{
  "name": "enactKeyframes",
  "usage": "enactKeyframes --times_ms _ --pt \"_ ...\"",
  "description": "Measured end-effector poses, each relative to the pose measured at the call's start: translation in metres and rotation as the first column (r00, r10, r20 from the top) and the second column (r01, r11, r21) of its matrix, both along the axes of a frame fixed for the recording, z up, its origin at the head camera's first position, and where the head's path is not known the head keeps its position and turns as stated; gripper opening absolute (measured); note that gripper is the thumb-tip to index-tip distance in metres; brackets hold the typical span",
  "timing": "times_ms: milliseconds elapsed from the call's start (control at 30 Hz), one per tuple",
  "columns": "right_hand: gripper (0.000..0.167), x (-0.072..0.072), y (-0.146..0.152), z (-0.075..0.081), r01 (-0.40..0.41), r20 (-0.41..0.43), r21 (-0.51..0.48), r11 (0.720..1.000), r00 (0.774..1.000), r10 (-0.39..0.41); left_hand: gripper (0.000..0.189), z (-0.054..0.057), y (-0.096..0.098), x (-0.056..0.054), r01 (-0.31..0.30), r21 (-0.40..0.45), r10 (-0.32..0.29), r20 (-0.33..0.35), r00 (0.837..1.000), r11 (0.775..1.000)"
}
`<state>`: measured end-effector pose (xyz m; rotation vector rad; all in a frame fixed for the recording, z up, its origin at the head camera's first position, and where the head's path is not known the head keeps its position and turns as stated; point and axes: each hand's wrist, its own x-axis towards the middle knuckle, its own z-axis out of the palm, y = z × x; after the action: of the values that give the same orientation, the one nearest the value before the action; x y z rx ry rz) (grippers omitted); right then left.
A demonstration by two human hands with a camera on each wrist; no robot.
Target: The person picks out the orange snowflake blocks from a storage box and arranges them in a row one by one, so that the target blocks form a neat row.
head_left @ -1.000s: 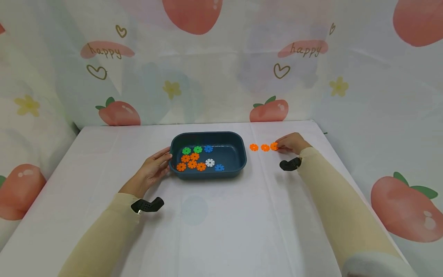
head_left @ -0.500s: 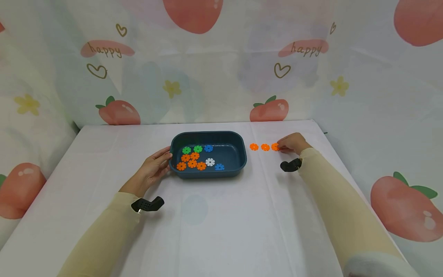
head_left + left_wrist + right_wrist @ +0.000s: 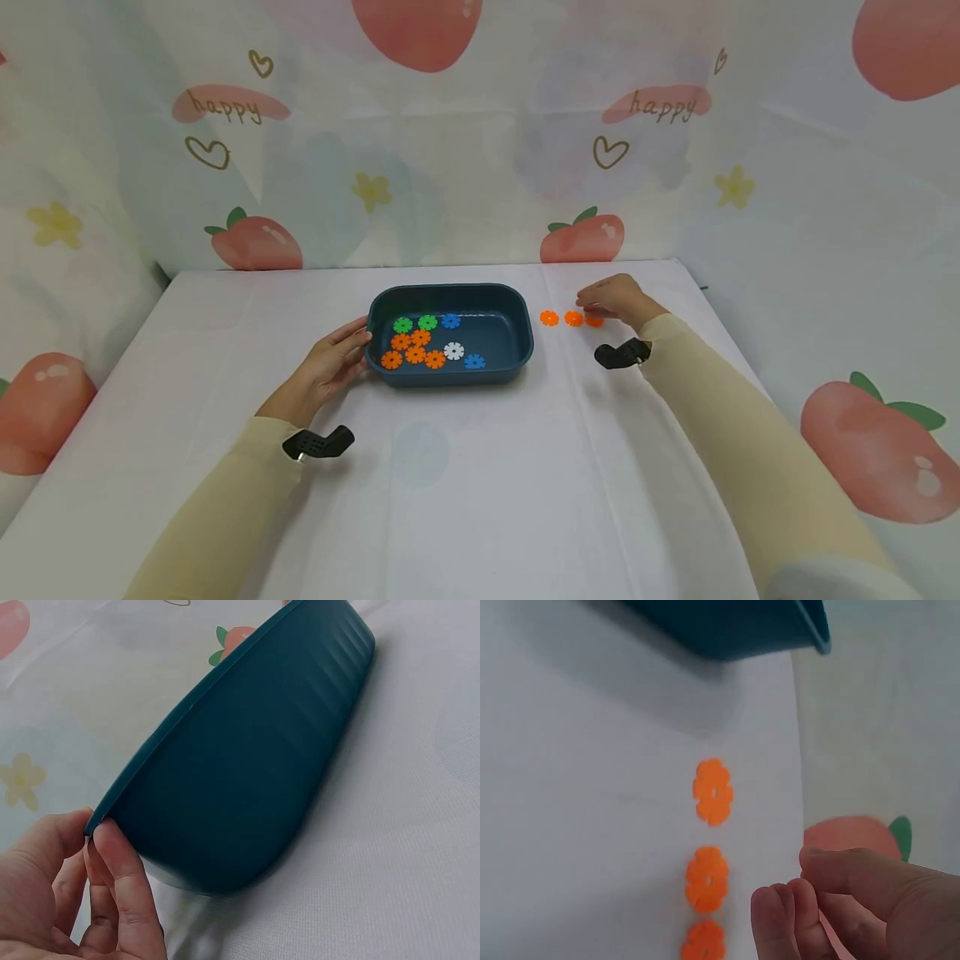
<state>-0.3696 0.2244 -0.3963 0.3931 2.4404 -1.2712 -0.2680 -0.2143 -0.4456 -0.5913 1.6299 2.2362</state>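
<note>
My left hand pinches the left rim of a dark teal plastic basin; in the left wrist view, thumb and fingers meet at its lip. Inside lie flat notched discs: several orange discs, two green discs, two blue discs and a white disc. To the basin's right, three orange discs form a row on the table. Above the rightmost orange disc, partly covering it, hovers my right hand, fingers bent, with nothing seen between them.
A white cloth covers the table. Behind it hangs a printed curtain that also runs along both sides. Each wrist carries a black camera mount.
My right hand, earlier at the rightmost orange disc with its fingertips, has lifted off it and shifted slightly left and away. The left hand and basin stay put.
</note>
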Motion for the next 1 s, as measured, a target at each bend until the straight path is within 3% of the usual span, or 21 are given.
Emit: enactKeyframes --times_ms 233,533,1000 --pt "0.042 0.012 -0.041 0.026 -0.132 -0.069 -0.057 0.990 0.989 0.128 0.052 0.000 0.001 0.000 0.003 -0.002 -0.003 -0.001 1.000 1.000" --pt "0.038 0.023 -0.084 0.036 -0.272 -0.124 -0.130 0.953 0.958 0.257 0.053 0.001 0.001 0.002 0.009 0.006 -0.009 -0.014 1.000 1.000" --pt "0.034 0.039 -0.148 0.024 -0.405 -0.127 -0.175 0.898 0.913 0.387 0.053 0.003 0.000 0.003 0.017 0.013 -0.017 -0.010 1.000 1.000"
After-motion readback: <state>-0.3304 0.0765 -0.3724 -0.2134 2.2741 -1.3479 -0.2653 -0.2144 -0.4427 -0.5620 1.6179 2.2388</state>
